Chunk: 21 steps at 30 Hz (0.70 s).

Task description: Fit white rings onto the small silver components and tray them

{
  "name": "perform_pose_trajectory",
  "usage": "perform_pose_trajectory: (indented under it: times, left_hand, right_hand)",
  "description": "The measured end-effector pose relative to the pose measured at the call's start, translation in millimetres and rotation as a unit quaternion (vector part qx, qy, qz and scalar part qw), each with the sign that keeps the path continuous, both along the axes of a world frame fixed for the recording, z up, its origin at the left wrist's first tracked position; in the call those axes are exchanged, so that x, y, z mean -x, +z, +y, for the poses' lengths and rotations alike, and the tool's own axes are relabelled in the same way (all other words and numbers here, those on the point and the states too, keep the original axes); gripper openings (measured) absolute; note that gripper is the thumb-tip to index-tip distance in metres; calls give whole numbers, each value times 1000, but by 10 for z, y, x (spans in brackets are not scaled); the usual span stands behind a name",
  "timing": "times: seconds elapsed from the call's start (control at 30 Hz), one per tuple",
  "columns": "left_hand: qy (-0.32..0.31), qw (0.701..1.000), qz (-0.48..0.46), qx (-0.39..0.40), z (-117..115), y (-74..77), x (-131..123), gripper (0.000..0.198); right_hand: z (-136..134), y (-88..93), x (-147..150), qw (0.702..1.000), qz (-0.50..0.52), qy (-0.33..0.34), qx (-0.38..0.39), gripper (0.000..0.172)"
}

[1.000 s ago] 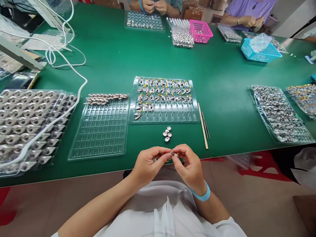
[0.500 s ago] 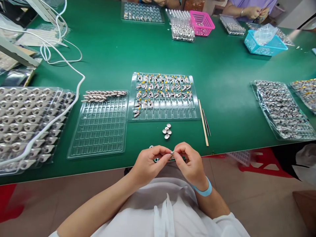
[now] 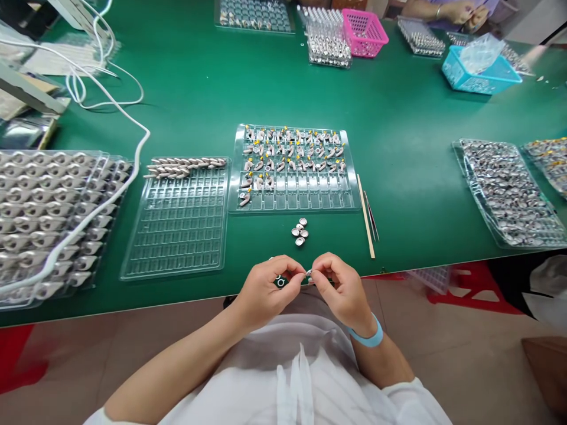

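Note:
At the table's front edge my left hand and my right hand meet, fingertips pinched on one small round metal part. The fingers cover most of it. Small white rings lie on the table, partly behind my left hand. Just beyond my hands sits a cluster of several round metal caps. Farther back is a clear tray of small grey, curved parts with yellow tips; its lower rows hold only a few at the left.
Left of it stand a clear tray with grey parts along its top and stacked full trays under a white cable. Tweezers and a wooden stick lie right. Farther off are filled trays, pink and blue baskets, and another person's hands.
The view has shifted slightly, so the table items appear a little higher. My hands stay together on the small part, which looks slightly turned between the fingertips.

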<state>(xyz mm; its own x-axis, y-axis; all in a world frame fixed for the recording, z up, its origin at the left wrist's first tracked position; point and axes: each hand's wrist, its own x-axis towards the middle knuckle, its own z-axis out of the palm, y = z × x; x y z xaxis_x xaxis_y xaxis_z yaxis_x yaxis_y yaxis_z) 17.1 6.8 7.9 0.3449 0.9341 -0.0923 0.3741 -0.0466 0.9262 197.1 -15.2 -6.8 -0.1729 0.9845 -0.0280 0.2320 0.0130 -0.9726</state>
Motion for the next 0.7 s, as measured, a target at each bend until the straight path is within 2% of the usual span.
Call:
perform_pose_trajectory:
  times: [0.27,0.5,0.7]
  left_hand:
    - [-48,998,-17,-29,7,-1,45,17]
    - [-85,993,-76,11,6,9,71,18]
    - [-75,994,-72,37,1,-9,69,18]
  right_hand:
    - [20,13,-23,997,45,43,54,15]
    - [35,20,-16,981,136,81,108,20]
    - [34,-21,-5,961,215,102,141,17]
